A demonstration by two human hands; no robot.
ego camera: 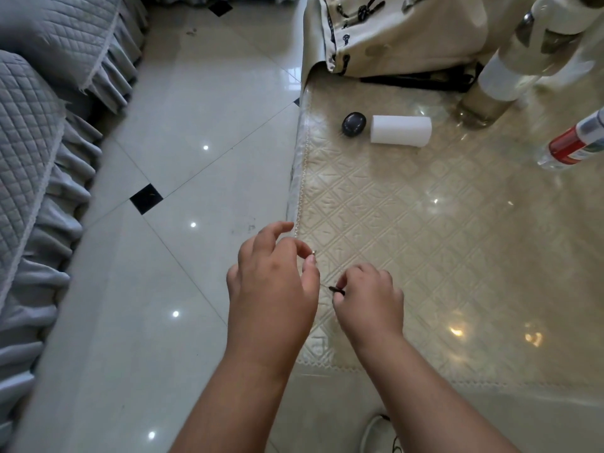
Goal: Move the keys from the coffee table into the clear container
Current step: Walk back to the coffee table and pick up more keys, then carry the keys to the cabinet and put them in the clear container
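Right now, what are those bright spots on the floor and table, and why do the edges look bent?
Head view: the spots are lamp glare on the glossy floor tiles and the table's clear cover; the wide-angle lens bows the sofa and bottles near the edges; the small item between both hands is too small to make out.

Cream diamond-embossed table cover (457,223), grey quilted sofa cover (29,142), white roll (401,130), black oval object (353,124).

Both hands (322,289) pinching keys (336,291), coffee table (457,240) edge
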